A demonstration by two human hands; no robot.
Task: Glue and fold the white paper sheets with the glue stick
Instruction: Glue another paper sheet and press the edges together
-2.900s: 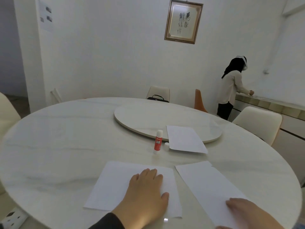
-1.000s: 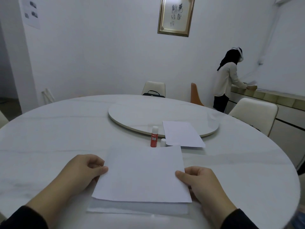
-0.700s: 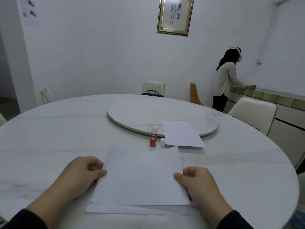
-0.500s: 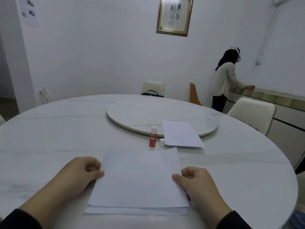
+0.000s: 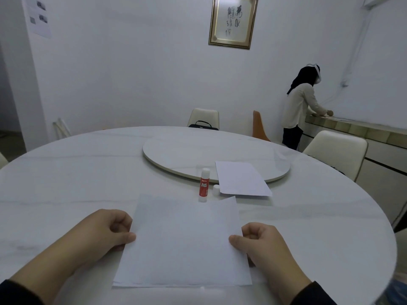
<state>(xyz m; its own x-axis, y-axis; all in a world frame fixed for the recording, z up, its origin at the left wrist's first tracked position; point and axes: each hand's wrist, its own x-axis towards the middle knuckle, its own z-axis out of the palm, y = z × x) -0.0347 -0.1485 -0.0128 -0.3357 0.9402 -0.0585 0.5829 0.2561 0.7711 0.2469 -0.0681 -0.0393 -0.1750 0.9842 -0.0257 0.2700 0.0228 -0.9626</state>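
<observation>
Two white paper sheets lie stacked on the round white table right in front of me, the upper one almost flush with the lower. My left hand pinches the upper sheet's left edge between thumb and curled fingers. My right hand pinches its right edge the same way. A red glue stick stands upright just beyond the sheets, uncapped, with its white cap beside it. A third white sheet lies partly on the turntable.
A person stands at a counter at the back right, facing away. Cream chairs stand around the table, one at the far side with a black bag on it. An orange chair is behind.
Both hands have drawn the upper sheet toward me and lowered it, so its near edge now nearly meets the lower sheet's near edge. Earlier the two sheets lay side by side.
</observation>
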